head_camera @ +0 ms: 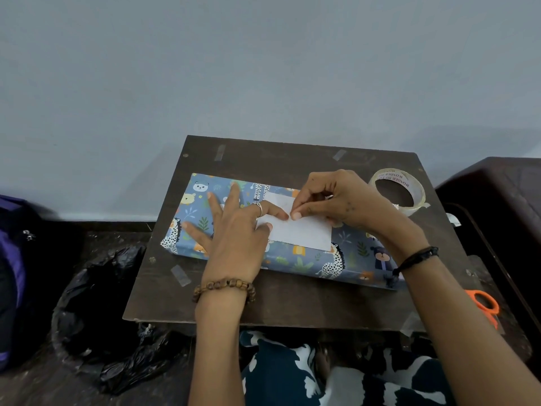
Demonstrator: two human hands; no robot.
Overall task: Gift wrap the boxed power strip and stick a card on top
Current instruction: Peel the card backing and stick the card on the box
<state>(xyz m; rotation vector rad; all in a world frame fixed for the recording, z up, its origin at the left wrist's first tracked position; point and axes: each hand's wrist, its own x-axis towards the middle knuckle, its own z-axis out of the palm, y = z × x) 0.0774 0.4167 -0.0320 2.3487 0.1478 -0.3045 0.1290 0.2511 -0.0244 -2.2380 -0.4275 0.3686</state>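
On top of the dark brown wooden counter (281, 303), the long flat box wrapped in blue animal-print paper (345, 259) is lying with its length running left to right, and a plain white rectangular card (301, 230) is sitting flat on its upper face, near the middle. The paper is looking closed and smooth over every side that shows, so the wrapping seems finished; only the fixing of the card appears to remain.

The left hand (234, 247), wearing a wooden bead bracelet and a ring, is lying spread across the box, its fingers apart and flat, with the thumb and forefinger resting on the card's left part and pinning it down. The right hand (336, 203), with a black cord at the wrist, is hovering over the card with its fingers curled together, thumb and forefinger pinching at a spot on the card just beside the left forefinger. Whether a strip of tape is held there is too fine to tell.

A roll of clear adhesive tape (398, 190) is standing on the counter just beyond the right hand, and orange-handled scissors (484, 306) are showing past the right forearm. Judging by this, the task is nearly done: the card needs pressing and sticking down firmly.
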